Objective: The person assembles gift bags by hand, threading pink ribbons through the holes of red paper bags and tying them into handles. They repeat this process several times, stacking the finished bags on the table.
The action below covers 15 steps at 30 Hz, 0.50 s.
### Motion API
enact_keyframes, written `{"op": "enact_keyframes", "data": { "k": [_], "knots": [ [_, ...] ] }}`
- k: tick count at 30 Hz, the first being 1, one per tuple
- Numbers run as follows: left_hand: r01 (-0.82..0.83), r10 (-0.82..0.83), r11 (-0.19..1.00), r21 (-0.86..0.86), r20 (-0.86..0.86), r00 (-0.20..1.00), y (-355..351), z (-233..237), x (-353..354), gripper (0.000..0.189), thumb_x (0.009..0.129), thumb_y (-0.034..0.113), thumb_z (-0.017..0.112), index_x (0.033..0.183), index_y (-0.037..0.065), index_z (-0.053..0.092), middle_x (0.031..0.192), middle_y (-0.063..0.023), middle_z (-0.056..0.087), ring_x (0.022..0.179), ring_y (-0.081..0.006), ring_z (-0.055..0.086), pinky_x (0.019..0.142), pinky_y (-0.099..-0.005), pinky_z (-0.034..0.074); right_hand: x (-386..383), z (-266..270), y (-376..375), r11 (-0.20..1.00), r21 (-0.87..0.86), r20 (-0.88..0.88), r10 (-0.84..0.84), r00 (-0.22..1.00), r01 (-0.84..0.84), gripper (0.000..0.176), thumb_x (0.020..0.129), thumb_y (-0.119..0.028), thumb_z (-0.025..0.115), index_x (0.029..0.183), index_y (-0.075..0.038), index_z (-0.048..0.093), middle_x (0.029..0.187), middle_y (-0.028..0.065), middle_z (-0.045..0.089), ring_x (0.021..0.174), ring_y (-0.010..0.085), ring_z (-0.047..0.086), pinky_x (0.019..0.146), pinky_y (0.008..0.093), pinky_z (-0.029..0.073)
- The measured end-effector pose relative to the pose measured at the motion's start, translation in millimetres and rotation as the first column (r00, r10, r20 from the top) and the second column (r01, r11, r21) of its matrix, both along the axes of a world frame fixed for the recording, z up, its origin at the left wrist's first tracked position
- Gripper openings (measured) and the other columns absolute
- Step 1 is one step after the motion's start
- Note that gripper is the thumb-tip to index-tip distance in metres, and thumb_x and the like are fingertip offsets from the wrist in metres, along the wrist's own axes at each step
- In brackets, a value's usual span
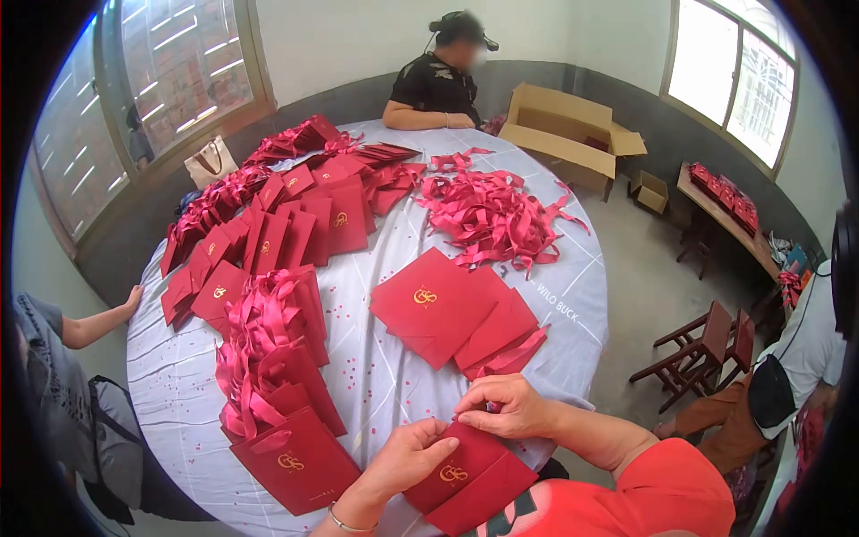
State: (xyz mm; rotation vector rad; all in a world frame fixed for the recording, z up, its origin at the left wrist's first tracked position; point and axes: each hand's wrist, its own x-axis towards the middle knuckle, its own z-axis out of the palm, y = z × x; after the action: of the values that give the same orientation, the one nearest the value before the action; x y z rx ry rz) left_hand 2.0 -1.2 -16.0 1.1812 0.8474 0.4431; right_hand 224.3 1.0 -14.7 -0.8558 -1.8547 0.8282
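Note:
A red paper bag with a gold emblem [453,473] lies at the table's near edge, in front of the person's red shirt. My left hand [413,458], with a bracelet at the wrist, pinches the bag's upper edge between thumb and fingers. Close by on the right, my right hand [503,407] is closed in a pinch at the same edge, on something too small to make out. Just beyond are flat red bags [438,304], a pink ribbon [519,351] across the nearest. Left of my hands stands a row of bags with ribbon handles [268,349].
Loose pink ribbons [492,210] are heaped on the round table [358,394], with many red bags [344,219] at the far left. A person in black sits opposite; others are at the left and right edges. An open cardboard box [559,130] and wooden stools [702,353] stand right.

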Motion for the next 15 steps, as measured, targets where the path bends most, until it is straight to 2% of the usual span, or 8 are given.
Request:
{"op": "enact_keyframes", "data": {
  "k": [3, 6, 15],
  "knots": [
    [0.0, 0.001, 0.999, 0.047, -0.032, 0.999, -0.4, 0.3, 0.6, 0.021, 0.097, 0.016, 0.062, 0.106, -0.003, 0.064, 0.089, -0.0006, 0.066, 0.078, -0.0051, 0.058, 0.067, -0.0215, 0.049, 0.0, -1.1, 0.1, 1.0, 0.025, -0.005, -0.002, 1.0, 0.002, 0.013, 0.078, -0.002, 0.077, 0.09, -0.002, 0.071, 0.08, 0.0081, 0.069, 0.066, 0.0142, 0.062, 0.054, 0.0261, 0.044],
    [-0.008, 0.009, 1.0, 0.024, -0.02, 1.0, -0.8, -1.7, -0.1, 0.021, 0.097, 0.016, 0.062, 0.106, -0.003, 0.064, 0.088, -0.0004, 0.066, 0.078, -0.0052, 0.058, 0.066, -0.0218, 0.049, 0.2, -1.6, -0.1, 0.997, 0.07, -0.014, -0.011, 1.0, 0.011, 0.012, 0.078, -0.002, 0.076, 0.089, -0.003, 0.071, 0.08, 0.0076, 0.069, 0.066, 0.0138, 0.062, 0.053, 0.0258, 0.043],
    [0.008, -0.003, 0.997, 0.078, -0.061, 0.998, -2.4, -5.0, -0.1, 0.024, 0.096, 0.018, 0.062, 0.106, -0.004, 0.065, 0.088, -0.0017, 0.067, 0.078, -0.006, 0.058, 0.067, -0.0236, 0.05, -1.4, 1.2, -2.2, 0.998, 0.058, -0.007, -0.013, 1.0, 0.013, 0.012, 0.078, -0.003, 0.076, 0.089, -0.003, 0.072, 0.079, 0.006, 0.069, 0.061, 0.0109, 0.057, 0.051, 0.0244, 0.04]
  ]
}}
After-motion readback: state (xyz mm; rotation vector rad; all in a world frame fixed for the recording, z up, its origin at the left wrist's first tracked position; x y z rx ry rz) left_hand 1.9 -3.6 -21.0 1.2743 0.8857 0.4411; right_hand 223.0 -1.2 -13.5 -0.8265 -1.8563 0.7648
